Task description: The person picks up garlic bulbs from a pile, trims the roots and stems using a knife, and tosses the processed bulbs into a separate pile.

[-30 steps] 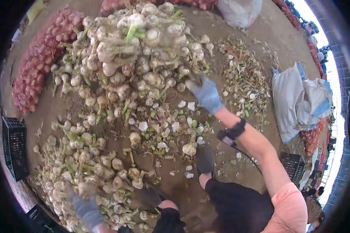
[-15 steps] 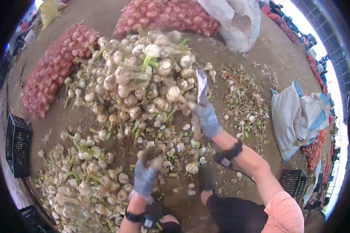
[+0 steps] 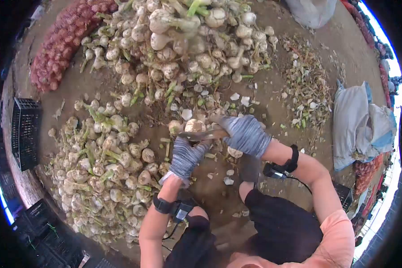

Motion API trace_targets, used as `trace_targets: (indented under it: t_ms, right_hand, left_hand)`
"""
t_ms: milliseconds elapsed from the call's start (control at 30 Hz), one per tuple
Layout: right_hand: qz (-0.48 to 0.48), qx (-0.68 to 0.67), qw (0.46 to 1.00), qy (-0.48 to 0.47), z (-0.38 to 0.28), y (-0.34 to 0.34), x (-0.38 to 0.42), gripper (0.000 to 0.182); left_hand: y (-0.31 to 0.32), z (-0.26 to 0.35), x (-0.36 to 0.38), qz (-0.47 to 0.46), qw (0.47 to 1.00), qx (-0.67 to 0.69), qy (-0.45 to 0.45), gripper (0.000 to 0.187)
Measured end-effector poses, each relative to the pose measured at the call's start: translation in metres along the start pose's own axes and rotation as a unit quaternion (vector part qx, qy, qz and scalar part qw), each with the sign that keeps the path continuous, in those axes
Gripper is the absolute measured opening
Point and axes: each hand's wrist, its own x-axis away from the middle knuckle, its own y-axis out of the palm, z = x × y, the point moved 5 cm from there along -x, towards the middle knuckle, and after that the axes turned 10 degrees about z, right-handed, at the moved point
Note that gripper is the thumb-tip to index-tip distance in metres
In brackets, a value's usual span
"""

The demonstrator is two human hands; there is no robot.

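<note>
My left hand (image 3: 185,155), in a grey knit glove, grips a garlic bulb (image 3: 194,126) just above its fingers. My right hand (image 3: 245,134), also gloved, holds a knife (image 3: 205,134) whose blade lies across the bulb's base between both hands. A big heap of untrimmed garlic with green stalks (image 3: 187,40) fills the ground ahead. A second garlic pile (image 3: 98,174) spreads at my left. Both wrists wear black bands.
A red mesh sack of bulbs (image 3: 60,42) lies at the far left. Black crates (image 3: 24,131) stand along the left edge. A heap of trimmings (image 3: 306,87) and white-blue sacks (image 3: 359,118) sit to the right. My knees (image 3: 254,201) are below the hands.
My left hand came up from the left pile with a bulb and met the right hand. The right hand brought the knife down from the big heap to the bulb.
</note>
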Motion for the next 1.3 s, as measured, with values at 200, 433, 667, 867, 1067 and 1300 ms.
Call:
trace_targets:
  t_ms: [200, 433, 667, 867, 1067, 1300]
  right_hand:
    - [-0.017, 0.102, 0.987, -0.120, -0.029, 0.005, -0.002, 0.014]
    - [0.027, 0.112, 0.990, -0.078, 0.022, 0.039, 0.033, 0.017]
    - [-0.042, 0.150, 0.987, -0.041, 0.060, 0.029, 0.041, 0.023]
    - [0.061, -0.041, 0.992, 0.101, 0.087, 0.023, 0.039, 0.032]
    - [-0.039, -0.162, 0.982, 0.085, 0.046, 0.071, 0.031, 0.035]
    - [-0.158, 0.044, 0.977, 0.135, 0.117, 0.101, 0.057, 0.033]
  left_hand:
    - [0.006, -0.004, 0.010, -0.037, 0.936, -0.263, 0.229, 0.052]
    - [0.026, -0.016, 0.036, -0.002, 0.999, 0.041, 0.004, 0.042]
    - [0.010, 0.006, 0.066, -0.006, 0.972, 0.192, -0.136, 0.041]
    - [0.003, 0.009, 0.044, -0.040, 0.994, 0.099, 0.006, 0.050]
    - [0.023, 0.015, 0.041, -0.107, 0.865, -0.403, 0.280, 0.037]
    - [-0.004, 0.060, 0.045, -0.070, 0.863, -0.311, 0.392, 0.026]
